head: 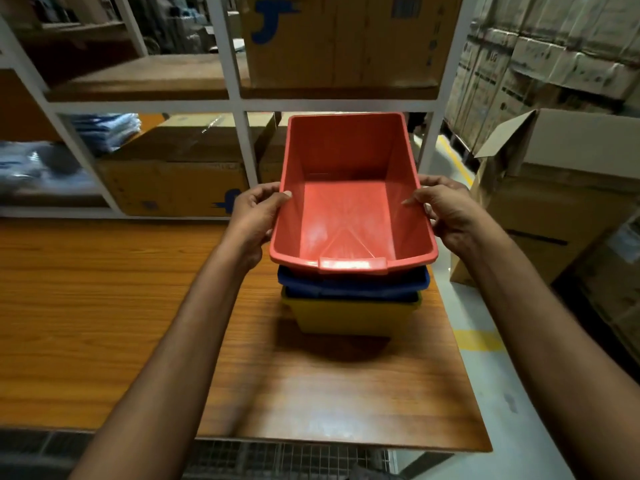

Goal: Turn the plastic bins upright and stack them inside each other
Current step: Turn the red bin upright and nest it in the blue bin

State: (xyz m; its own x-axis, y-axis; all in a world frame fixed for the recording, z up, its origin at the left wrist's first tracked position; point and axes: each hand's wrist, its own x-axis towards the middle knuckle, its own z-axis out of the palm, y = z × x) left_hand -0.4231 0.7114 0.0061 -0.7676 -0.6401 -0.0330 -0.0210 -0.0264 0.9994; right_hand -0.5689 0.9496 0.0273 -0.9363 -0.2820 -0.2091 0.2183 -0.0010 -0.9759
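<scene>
An upright red bin [349, 216] sits as the top of a stack, open side up, at the right part of the wooden table [104, 306]. Beneath it a blue bin [353, 284] shows only its rim, nested in a yellow bin [346, 315] that stands on the table. My left hand [258, 216] grips the red bin's left rim, thumb inside the wall. On the opposite rim my right hand [446, 211] holds it the same way.
A white metal shelf rack [239, 105] with cardboard boxes [173, 181] and blue packets stands right behind the table. An open cardboard box [561, 188] and stacked cartons fill the floor at the right. The table's right edge runs close beside the stack.
</scene>
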